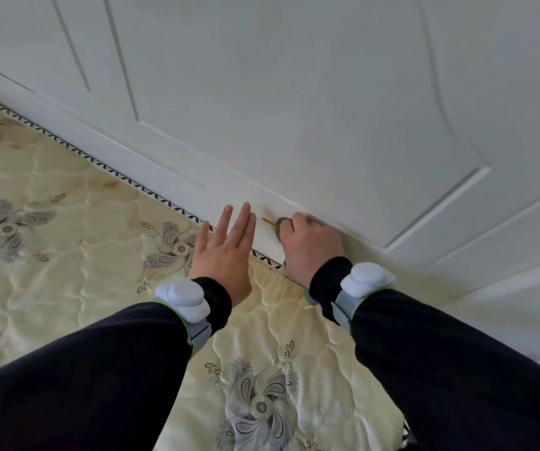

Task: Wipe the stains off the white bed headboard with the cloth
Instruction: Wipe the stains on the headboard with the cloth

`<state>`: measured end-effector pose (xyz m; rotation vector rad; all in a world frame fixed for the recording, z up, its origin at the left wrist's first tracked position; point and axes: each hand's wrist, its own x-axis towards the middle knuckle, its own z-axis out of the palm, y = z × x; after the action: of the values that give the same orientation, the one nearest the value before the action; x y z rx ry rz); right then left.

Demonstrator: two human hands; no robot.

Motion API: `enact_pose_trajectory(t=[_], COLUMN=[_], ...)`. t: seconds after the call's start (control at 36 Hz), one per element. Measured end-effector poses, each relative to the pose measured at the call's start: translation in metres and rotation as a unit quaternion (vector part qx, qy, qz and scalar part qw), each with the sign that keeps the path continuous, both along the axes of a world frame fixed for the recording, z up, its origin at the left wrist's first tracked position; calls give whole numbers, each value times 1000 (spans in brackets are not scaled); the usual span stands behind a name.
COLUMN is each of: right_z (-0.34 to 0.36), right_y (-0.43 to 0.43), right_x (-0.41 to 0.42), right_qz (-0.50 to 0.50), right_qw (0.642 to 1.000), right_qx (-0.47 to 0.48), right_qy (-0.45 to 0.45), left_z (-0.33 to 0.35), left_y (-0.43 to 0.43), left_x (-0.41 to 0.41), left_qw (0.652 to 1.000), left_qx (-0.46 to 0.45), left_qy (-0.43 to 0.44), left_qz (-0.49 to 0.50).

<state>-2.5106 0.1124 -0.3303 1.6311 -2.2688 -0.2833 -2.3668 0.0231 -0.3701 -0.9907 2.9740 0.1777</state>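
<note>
My right hand (311,245) is curled tight around the gray cloth (282,222), pressing it on the low rail of the white headboard (294,109). An orange stain (268,222) sits just beside my fingers. My left hand (224,252) is flat and open, holding nothing, above the mattress (67,255)

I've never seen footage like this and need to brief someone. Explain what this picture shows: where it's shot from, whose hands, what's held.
This is one picture, from a camera worn on a person's head, looking down at their own arms. No machine is involved. Both wrists carry white strapped-on devices; their purpose isn't visible. The left hand is open, fingers resting flat against the white headboard. The right hand is closed around a grey cloth, pressed low on the headboard beside an orange stain. Below lies a cream quilted mattress with a flower pattern.
</note>
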Motion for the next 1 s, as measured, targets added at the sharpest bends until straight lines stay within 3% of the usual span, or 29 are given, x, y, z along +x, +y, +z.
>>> enact_pose_trajectory(t=[0.19,0.33,0.64,1.0], right_z=[-7,-21,-32,-29], right_y=[-54,-32,65,31], right_x=[21,16,-21,-10], right_qz=[13,1,-29,-2], right_qw=[998,999,996,996], right_qx=[50,49,9,-34], right_qy=[25,8,84,87], left_z=[-6,-6,-5,-9], left_y=[-11,-10,0,27], left_x=[7,-1,-6,-25], left_qw=[999,999,1000,999], left_qx=[21,18,2,8], left_qy=[-33,-45,-29,-10], left_qz=[30,22,5,-41])
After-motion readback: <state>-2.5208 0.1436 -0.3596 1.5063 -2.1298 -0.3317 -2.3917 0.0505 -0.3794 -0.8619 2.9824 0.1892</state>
